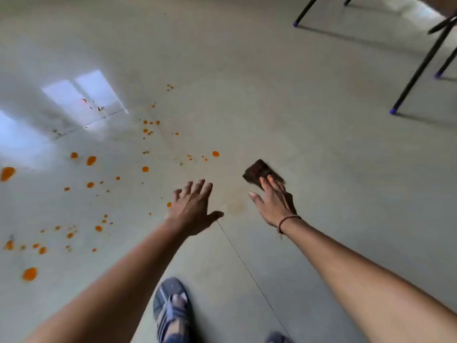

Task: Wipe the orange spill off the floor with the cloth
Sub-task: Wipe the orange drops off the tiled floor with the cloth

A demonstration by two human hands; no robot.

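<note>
Orange spill drops are scattered over the pale floor, mostly left of centre, with several larger blobs near the left edge. A dark brown cloth lies flat on the floor right of the spill. My right hand presses flat on the cloth's near part, fingers extended over it. My left hand hovers with fingers spread and holds nothing, just right of a small orange drop. A faint smeared patch shows on the floor between the hands.
Black chair or table legs with blue feet stand at the upper right. My sandalled foot is at the bottom centre. A thin tile joint runs diagonally between my arms. Bright window reflections lie on the floor at left.
</note>
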